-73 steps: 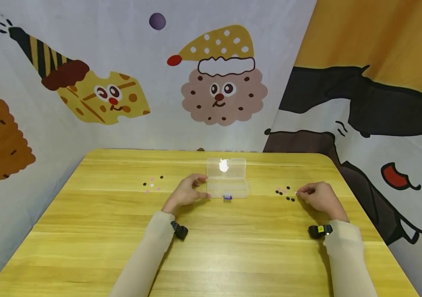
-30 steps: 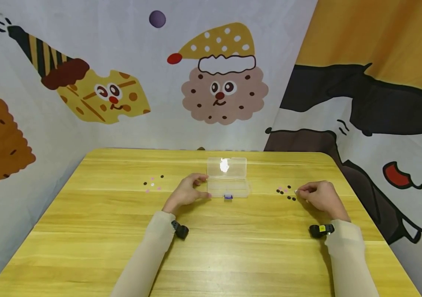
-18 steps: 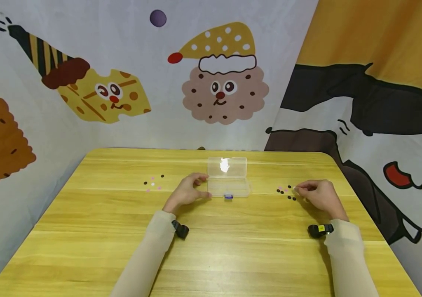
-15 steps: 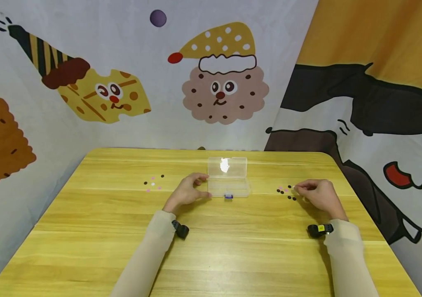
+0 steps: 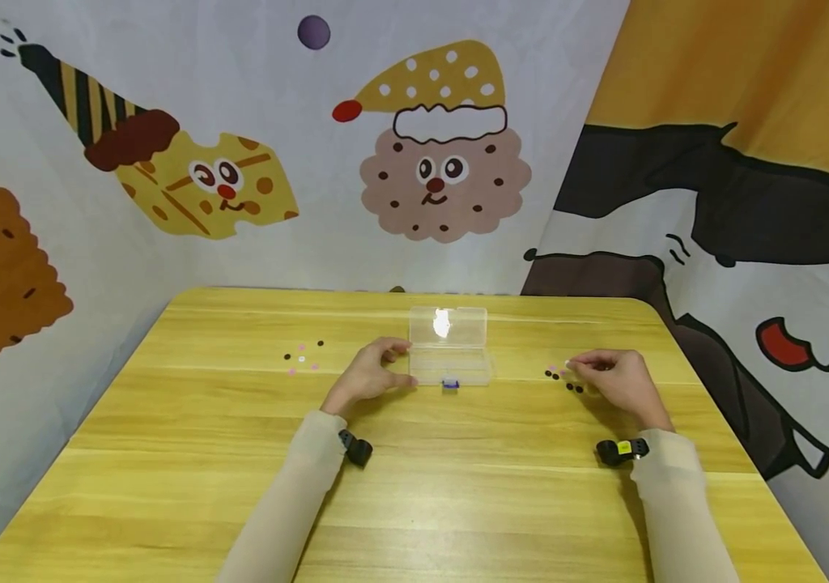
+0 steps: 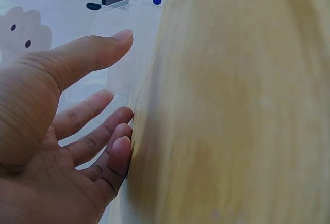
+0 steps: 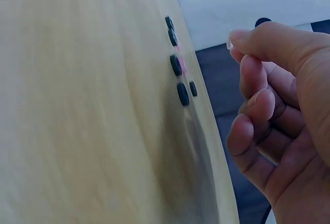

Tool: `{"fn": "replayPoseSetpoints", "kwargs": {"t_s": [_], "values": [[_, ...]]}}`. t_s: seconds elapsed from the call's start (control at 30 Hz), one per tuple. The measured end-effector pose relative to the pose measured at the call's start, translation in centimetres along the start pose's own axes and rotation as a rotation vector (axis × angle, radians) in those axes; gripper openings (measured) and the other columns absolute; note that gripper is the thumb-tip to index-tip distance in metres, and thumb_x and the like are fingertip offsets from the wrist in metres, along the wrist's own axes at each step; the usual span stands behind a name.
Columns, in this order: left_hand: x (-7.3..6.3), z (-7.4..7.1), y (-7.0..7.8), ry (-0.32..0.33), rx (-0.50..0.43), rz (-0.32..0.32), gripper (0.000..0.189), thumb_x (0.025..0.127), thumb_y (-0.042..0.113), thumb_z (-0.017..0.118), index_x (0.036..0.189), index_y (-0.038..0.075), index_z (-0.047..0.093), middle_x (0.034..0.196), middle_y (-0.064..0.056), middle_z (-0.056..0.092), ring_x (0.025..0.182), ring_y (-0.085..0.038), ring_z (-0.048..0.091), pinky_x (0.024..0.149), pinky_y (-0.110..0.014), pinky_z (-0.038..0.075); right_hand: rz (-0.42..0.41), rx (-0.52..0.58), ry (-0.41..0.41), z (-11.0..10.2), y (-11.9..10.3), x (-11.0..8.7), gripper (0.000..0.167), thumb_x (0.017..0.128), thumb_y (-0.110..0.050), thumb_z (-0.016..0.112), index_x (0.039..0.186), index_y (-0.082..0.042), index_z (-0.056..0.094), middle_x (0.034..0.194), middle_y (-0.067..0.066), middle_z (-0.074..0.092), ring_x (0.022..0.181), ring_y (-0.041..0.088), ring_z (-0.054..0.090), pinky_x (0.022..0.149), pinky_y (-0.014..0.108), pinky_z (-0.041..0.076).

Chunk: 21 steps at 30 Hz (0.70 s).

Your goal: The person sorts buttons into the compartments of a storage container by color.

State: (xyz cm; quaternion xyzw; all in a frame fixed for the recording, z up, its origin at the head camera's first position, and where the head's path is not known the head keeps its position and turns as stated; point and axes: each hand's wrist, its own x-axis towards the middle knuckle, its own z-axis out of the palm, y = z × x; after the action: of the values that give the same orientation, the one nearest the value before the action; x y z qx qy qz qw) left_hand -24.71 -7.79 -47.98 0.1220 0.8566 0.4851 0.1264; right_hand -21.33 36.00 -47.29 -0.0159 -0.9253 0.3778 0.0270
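Observation:
My right hand (image 5: 614, 380) pinches a small white disc (image 7: 230, 43) between thumb and index finger, raised over the table at the right; its other fingers curl loosely. Just beneath lie several small black discs (image 7: 176, 65) and a few pink ones (image 5: 552, 368). At the centre back stands a clear plastic box (image 5: 451, 366), its lid (image 5: 425, 328) raised and a blue latch (image 5: 450, 385) at its front. My left hand (image 5: 369, 376) rests at the box's left side, thumb by the front corner and index finger near the hinge, the fingers fairly straight and apart.
Left of the box, a second scatter holds black discs (image 5: 320, 343), pink discs (image 5: 315, 367) and a white disc (image 5: 301, 359). The wooden table (image 5: 414, 494) ends at a printed cartoon curtain (image 5: 240, 73) behind.
My right hand has lifted the white disc and moved a little left and away from me, over the discs there. The left hand stays at the box.

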Motion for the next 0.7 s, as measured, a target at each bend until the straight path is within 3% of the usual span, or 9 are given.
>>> {"fn": "replayPoseSetpoints", "kwargs": {"t_s": [0.33, 0.7], "values": [[0.0, 0.0, 0.1, -0.002, -0.010, 0.014, 0.065, 0.083, 0.020, 0.087, 0.142, 0.015, 0.059, 0.138, -0.006, 0.062, 0.124, -0.029, 0.054, 0.109, -0.048, 0.046, -0.029, 0.066, -0.015, 1.0, -1.6, 0.0, 0.035, 0.091, -0.047, 0.076, 0.106, -0.015, 0.081, 0.102, 0.008, 0.080, 0.075, 0.013, 0.066, 0.059, 0.025, 0.051], [-0.1, 0.0, 0.1, 0.000, -0.007, 0.012, 0.064, 0.084, 0.020, 0.087, 0.142, 0.015, 0.059, 0.138, -0.007, 0.063, 0.124, -0.029, 0.054, 0.109, -0.048, 0.046, -0.075, 0.118, -0.039, 2.6, -3.6, -0.1, 0.032, 0.091, -0.046, 0.076, 0.102, -0.017, 0.081, 0.095, 0.010, 0.079, 0.077, 0.030, 0.067, 0.057, 0.027, 0.053]]}}
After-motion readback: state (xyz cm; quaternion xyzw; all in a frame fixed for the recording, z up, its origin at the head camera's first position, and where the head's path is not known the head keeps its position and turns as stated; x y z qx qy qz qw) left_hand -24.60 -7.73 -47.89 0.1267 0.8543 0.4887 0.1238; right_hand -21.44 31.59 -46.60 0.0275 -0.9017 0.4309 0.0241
